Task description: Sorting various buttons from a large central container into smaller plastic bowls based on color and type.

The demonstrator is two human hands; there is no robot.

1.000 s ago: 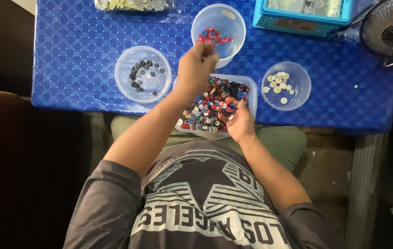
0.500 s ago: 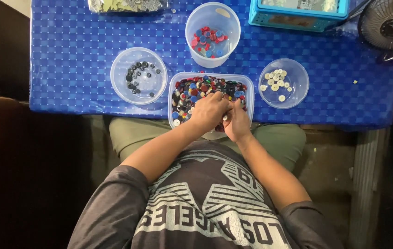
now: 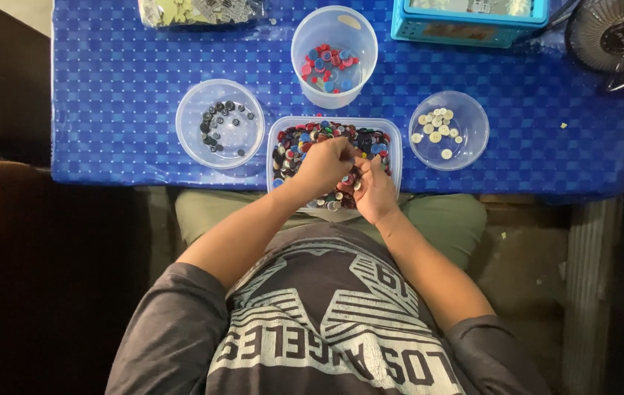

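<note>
Blue table (image 3: pixel 121 146), at its near edge clear rectangular tub (image 3: pixel 392 135) of mixed buttons (image 3: pixel 297 143). Round bowls at 9, 12, 3 o'clock of tub: dark, red-blue, white buttons. Left hand (image 3: pixel 324 164), right hand (image 3: pixel 372 192) together over tub, fingers curled into pile; held button probably hidden. Risk: tub overhangs edge, elbow nudge could spill it.

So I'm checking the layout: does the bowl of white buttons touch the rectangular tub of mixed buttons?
Apart. The head view shows blue tablecloth between the white-button bowl and the rectangular tub.
</note>
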